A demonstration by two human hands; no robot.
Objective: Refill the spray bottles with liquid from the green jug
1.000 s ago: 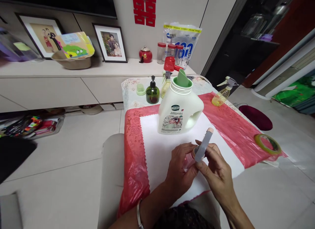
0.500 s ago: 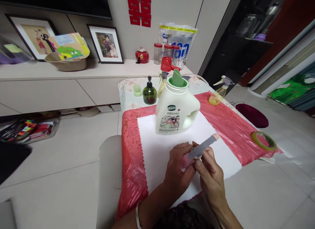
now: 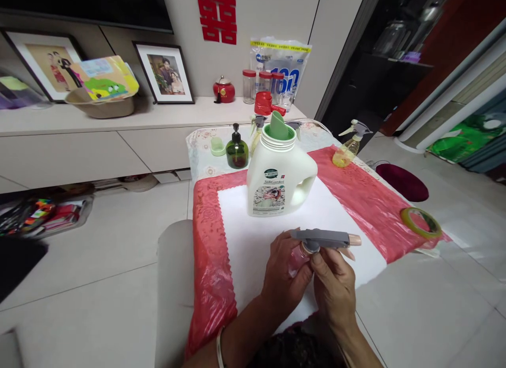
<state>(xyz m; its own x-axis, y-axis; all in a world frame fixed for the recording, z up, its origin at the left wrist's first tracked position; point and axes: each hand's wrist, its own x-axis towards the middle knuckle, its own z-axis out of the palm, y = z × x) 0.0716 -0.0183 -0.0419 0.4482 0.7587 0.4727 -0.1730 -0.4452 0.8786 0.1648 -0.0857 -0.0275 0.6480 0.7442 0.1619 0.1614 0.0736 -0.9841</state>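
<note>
Over the white cloth [image 3: 241, 225], my left hand [image 3: 279, 278] is wrapped round a small clear spray bottle [image 3: 297, 261] with a pinkish body. My right hand [image 3: 334, 281] is closed, its thumb and fingers gripping the collar under the grey spray head [image 3: 322, 238]. The head lies nearly level, its peach nozzle pointing right. My fingers hide much of the bottle. Just beyond my hands stands a large white detergent jug [image 3: 272, 170], uncapped, with a green spout showing in its mouth.
A dark green pump bottle [image 3: 237, 152], a pale green cap [image 3: 217, 146] and a spray bottle [image 3: 348, 146] with yellowish liquid stand on the table. A roll of tape [image 3: 421, 223] lies on red plastic sheeting [image 3: 209, 220] at the right. A long cabinet [image 3: 158, 115] runs behind.
The spray head has turned from slanting up to the right to lying nearly level. Both hands keep their hold. The view has shifted slightly.
</note>
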